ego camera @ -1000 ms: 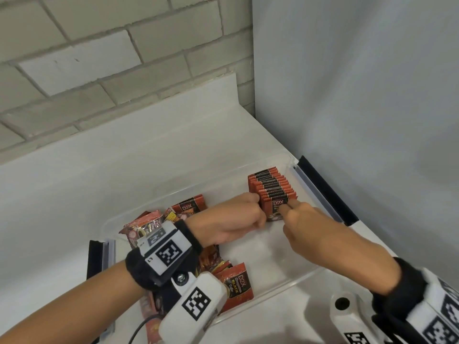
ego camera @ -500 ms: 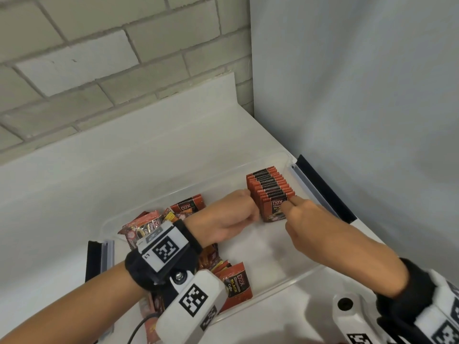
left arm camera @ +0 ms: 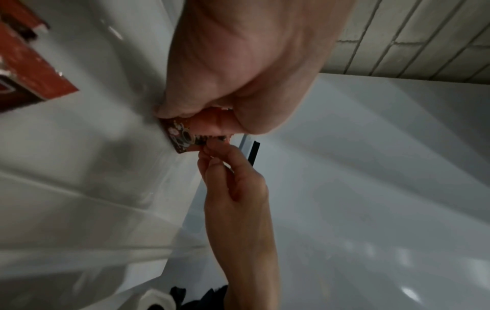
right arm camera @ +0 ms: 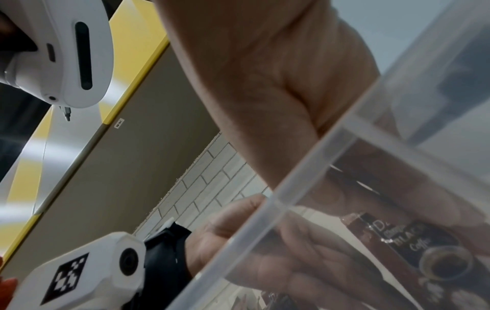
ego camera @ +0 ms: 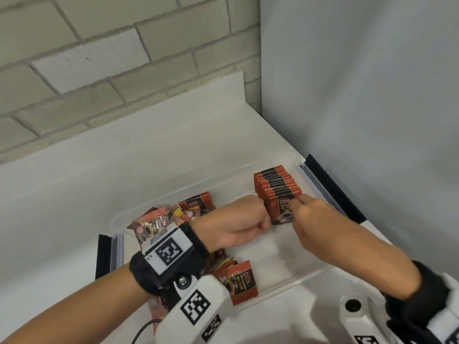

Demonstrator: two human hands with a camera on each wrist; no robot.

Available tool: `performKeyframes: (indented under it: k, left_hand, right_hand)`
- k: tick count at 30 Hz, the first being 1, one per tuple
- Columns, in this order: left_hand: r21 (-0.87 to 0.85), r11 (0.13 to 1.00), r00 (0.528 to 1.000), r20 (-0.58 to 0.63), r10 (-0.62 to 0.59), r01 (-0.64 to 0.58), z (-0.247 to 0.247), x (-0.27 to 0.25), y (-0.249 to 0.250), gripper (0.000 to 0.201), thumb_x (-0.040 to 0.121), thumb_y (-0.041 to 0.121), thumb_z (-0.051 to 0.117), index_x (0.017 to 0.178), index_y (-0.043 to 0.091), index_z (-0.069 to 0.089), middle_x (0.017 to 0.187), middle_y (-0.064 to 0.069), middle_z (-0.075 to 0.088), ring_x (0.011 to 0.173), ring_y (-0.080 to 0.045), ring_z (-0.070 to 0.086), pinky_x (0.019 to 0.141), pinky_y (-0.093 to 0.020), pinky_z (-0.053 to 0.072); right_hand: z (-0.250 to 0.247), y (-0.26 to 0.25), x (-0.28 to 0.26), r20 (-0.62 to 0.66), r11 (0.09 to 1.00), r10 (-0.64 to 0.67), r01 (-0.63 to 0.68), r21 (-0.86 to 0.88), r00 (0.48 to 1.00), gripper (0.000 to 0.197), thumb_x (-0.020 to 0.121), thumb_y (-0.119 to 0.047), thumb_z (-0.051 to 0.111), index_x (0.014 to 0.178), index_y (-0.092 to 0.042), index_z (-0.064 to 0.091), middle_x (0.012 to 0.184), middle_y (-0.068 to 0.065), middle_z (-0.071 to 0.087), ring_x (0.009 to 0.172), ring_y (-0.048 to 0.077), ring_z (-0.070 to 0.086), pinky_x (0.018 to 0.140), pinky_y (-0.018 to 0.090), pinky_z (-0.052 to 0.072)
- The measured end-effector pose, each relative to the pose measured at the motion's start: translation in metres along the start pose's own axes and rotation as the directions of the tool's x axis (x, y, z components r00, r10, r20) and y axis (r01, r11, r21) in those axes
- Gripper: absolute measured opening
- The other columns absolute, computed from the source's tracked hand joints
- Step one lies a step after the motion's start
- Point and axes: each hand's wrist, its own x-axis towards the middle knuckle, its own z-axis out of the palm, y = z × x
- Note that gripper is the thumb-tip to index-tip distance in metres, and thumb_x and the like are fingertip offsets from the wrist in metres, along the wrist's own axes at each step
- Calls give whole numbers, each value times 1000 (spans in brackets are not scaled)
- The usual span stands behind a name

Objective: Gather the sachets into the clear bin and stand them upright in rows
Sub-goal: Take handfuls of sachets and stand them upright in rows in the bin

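Sachets (ego camera: 283, 209) read "D2X", "BLACK", "Coffee"; left wrist marker (ego camera: 167, 252) shows what looks like "L1".

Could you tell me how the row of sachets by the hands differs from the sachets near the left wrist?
The row of sachets stands upright, packed face to face at the right end of the clear bin; the loose sachets lie flat or tilted, overlapping in a heap at the left end. Both the left hand and the right hand touch the row; neither touches the heap. Both groups are red D2X coffee sachets.
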Motion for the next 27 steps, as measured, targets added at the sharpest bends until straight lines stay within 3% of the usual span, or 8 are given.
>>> performKeyframes:
  k: [5, 9, 12, 15, 18, 21, 24, 27]
  left_hand:
    - [304, 952, 998, -25, 52, -42, -42, -35, 17, 54, 94, -7, 46, 143, 14, 37, 140, -1, 49, 125, -11, 49, 96, -19, 44]
    - [657, 743, 988, 24, 154, -132, -73, -80, 33, 32, 94, 6, 56, 120, 24, 60, 113, 10, 67, 106, -8, 62, 86, -21, 53]
    - [831, 546, 994, 78, 80, -110, -89, -100, 29, 29, 85, 25, 72, 110, 36, 62, 102, 17, 61, 89, 4, 61, 81, -20, 51]
    - [946, 297, 986, 155, -62, -130, -98, -109, 16, 44, 71, 38, 80, 98, 59, 51, 112, 25, 46, 111, -1, 46, 89, -26, 47]
    - [977, 74, 969, 208, -133, -200, -97, -109, -1, 56, 72, 32, 80, 110, 57, 48, 112, 27, 35, 107, 0, 24, 89, -23, 36]
    - [976, -97, 968, 178, -176, -197, -91, -105, -15, 60, 71, 31, 81, 119, 49, 49, 105, 15, 27, 96, -5, 16, 87, -27, 33]
    - [968, -159, 972, 166, -168, -193, -88, -102, -23, 49, 72, 34, 81, 113, 40, 55, 102, 12, 27, 93, -7, 14, 81, -28, 30]
    - [972, -109, 974, 195, -113, -207, -89, -104, -22, 34, 71, 35, 80, 100, 34, 61, 99, 14, 33, 92, -7, 19, 71, -25, 24]
  right_hand:
    - [-6, -2, -7, 7, 992, -112, 111, 55, 994, 13, 102, -24, 41, 106, -18, 51, 109, 0, 57, 88, 15, 55, 71, 21, 46]
    - [-8, -16, -2, 123, 967, -248, 237, 93, 961, 37, 97, -43, 49, 130, -26, 50, 127, -8, 53, 104, 5, 46, 94, 25, 45]
    - [-3, -30, 2, 189, 945, -327, 313, 99, 926, 49, 94, -46, 53, 138, -30, 43, 134, -7, 50, 119, 10, 46, 100, 31, 43]
    - [4, -42, 3, 246, 929, -370, 359, 88, 896, 53, 95, -44, 54, 143, -33, 33, 135, -5, 45, 122, 12, 43, 94, 28, 41]
    - [13, -50, 3, 271, 915, -404, 387, 117, 874, 52, 96, -37, 55, 143, -33, 33, 127, -2, 47, 112, 12, 44, 84, 28, 41]
    - [27, -55, 7, 267, 903, -429, 414, 112, 863, 48, 94, -33, 58, 138, -29, 39, 116, -2, 51, 110, 15, 44, 89, 35, 46]
    - [32, -55, 8, 242, 900, -436, 416, 133, 867, 35, 93, -33, 60, 124, -28, 47, 105, -8, 47, 106, 14, 43, 86, 33, 45]
    - [30, -54, 8, 240, 896, -443, 415, 161, 864, 23, 90, -35, 63, 109, -29, 51, 100, -12, 42, 103, 9, 39, 85, 30, 42]
